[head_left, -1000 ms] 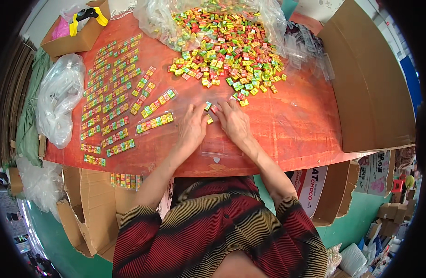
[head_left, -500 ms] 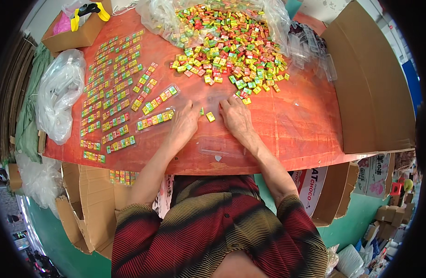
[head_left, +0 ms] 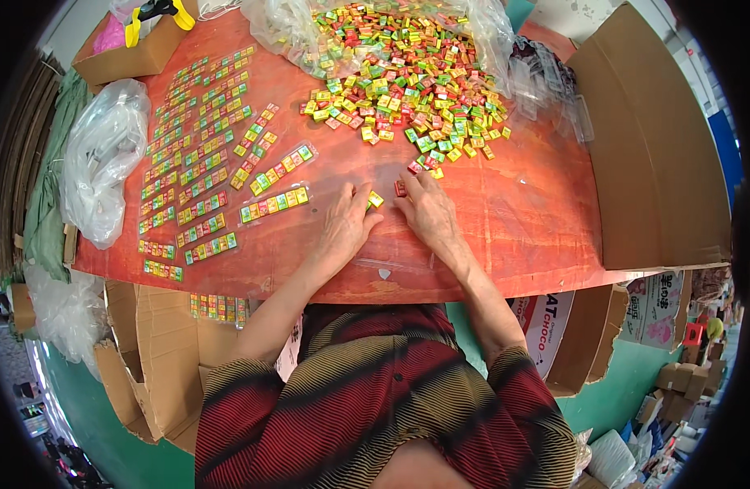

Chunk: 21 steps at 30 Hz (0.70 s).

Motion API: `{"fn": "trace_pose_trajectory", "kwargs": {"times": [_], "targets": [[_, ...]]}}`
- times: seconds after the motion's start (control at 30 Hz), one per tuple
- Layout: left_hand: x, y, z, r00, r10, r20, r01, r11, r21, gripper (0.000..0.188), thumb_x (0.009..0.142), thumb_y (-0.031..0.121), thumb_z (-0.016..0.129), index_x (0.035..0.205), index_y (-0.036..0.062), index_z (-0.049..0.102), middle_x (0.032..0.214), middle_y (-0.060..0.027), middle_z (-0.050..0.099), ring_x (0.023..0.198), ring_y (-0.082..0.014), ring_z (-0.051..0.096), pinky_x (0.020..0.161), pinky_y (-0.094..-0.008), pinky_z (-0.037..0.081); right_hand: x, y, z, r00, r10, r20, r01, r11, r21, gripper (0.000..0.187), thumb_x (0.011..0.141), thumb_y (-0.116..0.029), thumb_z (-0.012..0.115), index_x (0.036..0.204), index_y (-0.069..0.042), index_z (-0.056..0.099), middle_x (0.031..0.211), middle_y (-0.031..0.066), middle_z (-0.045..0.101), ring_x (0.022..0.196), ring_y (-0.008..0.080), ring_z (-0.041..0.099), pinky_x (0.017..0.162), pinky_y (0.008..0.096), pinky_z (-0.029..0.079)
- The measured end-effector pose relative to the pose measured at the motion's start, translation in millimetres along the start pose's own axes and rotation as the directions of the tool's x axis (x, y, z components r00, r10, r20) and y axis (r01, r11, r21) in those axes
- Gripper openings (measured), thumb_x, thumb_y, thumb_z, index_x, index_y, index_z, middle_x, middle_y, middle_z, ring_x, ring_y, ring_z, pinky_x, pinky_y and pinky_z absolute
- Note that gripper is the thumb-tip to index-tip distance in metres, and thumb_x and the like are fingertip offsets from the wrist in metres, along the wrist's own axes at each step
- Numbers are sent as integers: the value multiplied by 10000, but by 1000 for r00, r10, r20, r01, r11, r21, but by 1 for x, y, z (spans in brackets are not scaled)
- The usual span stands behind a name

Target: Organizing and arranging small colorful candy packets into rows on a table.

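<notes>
My left hand [head_left: 342, 224] is closed near the middle of the table, with a small yellow box [head_left: 376, 200] between its thumb and fingers. Just to the right, the fingertips of my right hand [head_left: 432, 213] close on a small red box [head_left: 401, 188]. Part of each box is hidden by the fingers. Beyond my right hand lies a big heap of small red, yellow and green boxes [head_left: 416, 90]. A clear plastic tray [head_left: 399, 267] rests close to my wrists. Left of my left hand, a filled clear tray [head_left: 274, 204] holds a row of such boxes.
Many more filled rows [head_left: 204, 179] cover the left of the red table [head_left: 522, 220]. A clear plastic bag [head_left: 106, 163] lies at the left edge. A tall cardboard box [head_left: 652, 155] stands at the right. An open carton [head_left: 171, 350] sits below the front edge.
My left hand has moved right and taken hold of the yellow box that lay on the table. A red box now shows at my right fingertips, and that hand has shifted slightly right.
</notes>
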<state>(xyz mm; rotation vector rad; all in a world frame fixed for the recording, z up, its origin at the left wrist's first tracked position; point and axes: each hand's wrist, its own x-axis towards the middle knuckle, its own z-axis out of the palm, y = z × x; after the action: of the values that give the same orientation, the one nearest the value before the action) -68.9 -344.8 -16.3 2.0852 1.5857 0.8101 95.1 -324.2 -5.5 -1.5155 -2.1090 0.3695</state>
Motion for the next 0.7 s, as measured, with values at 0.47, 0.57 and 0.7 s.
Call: {"fn": "trace_pose_trajectory", "kwargs": {"times": [0.47, 0.57, 0.7], "targets": [[15, -2, 7, 998, 47, 38, -47, 999, -2, 355, 732, 73, 639, 1065, -3, 543, 938, -160, 484, 837, -339, 533, 722, -401, 447, -16, 9, 5, 988, 152, 33, -152, 988, -10, 355, 773, -91, 588, 1111, -27, 501, 994, 185, 536, 870, 361, 555, 694, 423, 471], [18, -1, 9, 998, 52, 31, -53, 998, 20, 343, 734, 65, 635, 1058, -2, 545, 947, -155, 482, 843, -330, 534, 726, -398, 447, -13, 11, 6, 984, 176, -39, -175, 984, 34, 351, 779, -73, 573, 1117, -17, 495, 967, 208, 539, 837, 383, 559, 687, 436, 470], [34, -5, 12, 991, 93, 93, -89, 995, -43, 370, 725, 80, 650, 1070, 15, 535, 970, -151, 477, 876, -332, 532, 733, -401, 445, 1, 5, 5, 965, 263, -2, -263, 964, -35, 300, 789, -47, 537, 1084, -6, 500, 956, 220, 538, 824, 394, 560, 674, 448, 466]]}}
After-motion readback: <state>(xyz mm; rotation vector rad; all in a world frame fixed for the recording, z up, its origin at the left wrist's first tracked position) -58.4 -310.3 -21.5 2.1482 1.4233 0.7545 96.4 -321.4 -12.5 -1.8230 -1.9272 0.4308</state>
